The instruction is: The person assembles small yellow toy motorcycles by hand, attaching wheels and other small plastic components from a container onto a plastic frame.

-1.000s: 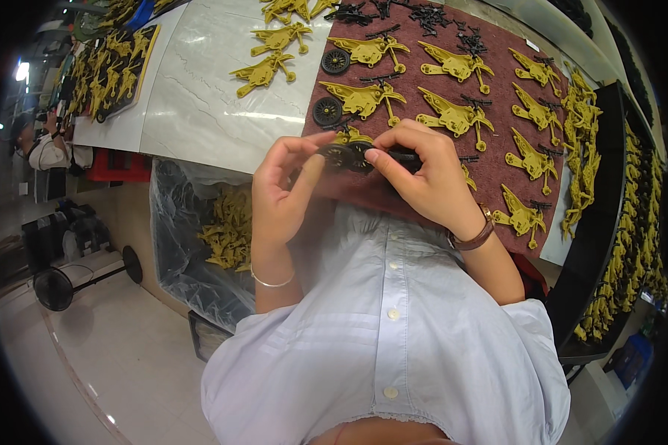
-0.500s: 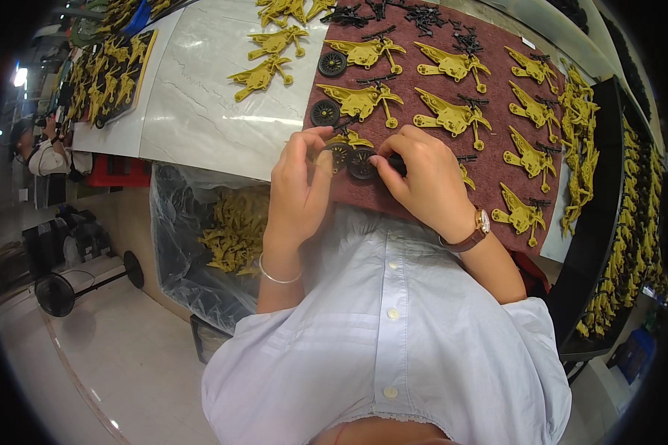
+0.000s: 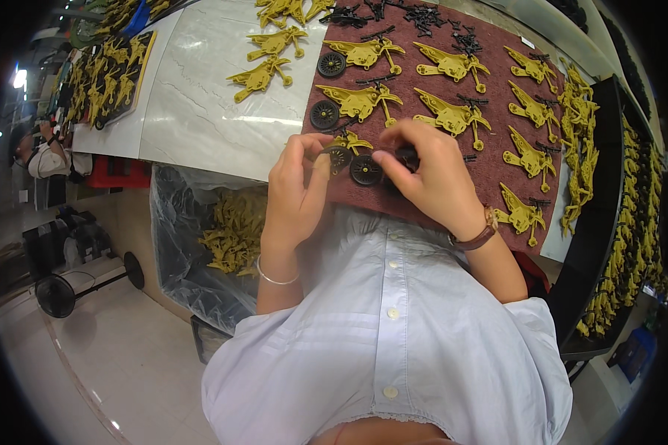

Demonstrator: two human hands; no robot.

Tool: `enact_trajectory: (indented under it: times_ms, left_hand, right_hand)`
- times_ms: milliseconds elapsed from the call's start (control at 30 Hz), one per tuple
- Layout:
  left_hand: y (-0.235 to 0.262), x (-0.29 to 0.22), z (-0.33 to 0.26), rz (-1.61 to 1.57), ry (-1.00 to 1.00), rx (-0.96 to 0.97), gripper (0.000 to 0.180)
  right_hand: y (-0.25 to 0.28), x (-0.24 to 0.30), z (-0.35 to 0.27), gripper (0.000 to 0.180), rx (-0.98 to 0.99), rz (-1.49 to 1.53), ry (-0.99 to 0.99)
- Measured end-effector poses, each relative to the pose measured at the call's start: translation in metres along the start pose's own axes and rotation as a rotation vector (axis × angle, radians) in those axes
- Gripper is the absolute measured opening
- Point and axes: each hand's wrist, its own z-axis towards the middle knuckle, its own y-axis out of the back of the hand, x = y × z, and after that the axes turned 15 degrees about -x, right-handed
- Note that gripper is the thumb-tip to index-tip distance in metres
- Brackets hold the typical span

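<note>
My left hand pinches a black spoked toy wheel between thumb and fingers at the mat's near edge. Beside it lies another black wheel with a yellow centre, close to my right thumb tip. My right hand is curled, with a dark wheel partly hidden between thumb and fingers. Just beyond the hands a yellow toy motorbike body is mostly covered. Left of two other yellow bodies, one black wheel and a second wheel rest on the mat.
Rows of yellow bodies with black handlebar pieces cover the red mat. Loose black parts lie at the far edge. A plastic-lined bin of yellow parts stands below left, a loaded black rack at right.
My right hand has shifted slightly right and its fingers have lifted, so the wheel between the hands shows more fully. My left hand stays nearly in place.
</note>
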Motion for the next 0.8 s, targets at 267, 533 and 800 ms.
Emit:
enact_trajectory:
  times_ms: [267, 533, 800]
  left_hand:
    - [0.003, 0.005, -0.001, -0.044, -0.033, -0.031, 0.009]
    - [0.007, -0.007, 0.013, -0.023, -0.066, -0.051, 0.01]
    - [-0.013, -0.01, 0.101, -0.002, -0.273, 0.021, 0.015]
  right_hand:
    - [0.04, -0.009, 0.026, 0.021, -0.001, 0.207, -0.133]
    - [0.021, -0.008, 0.046, 0.028, 0.051, 0.04, -0.019]
    - [0.004, -0.024, 0.043, 0.023, 0.071, 0.008, 0.049]
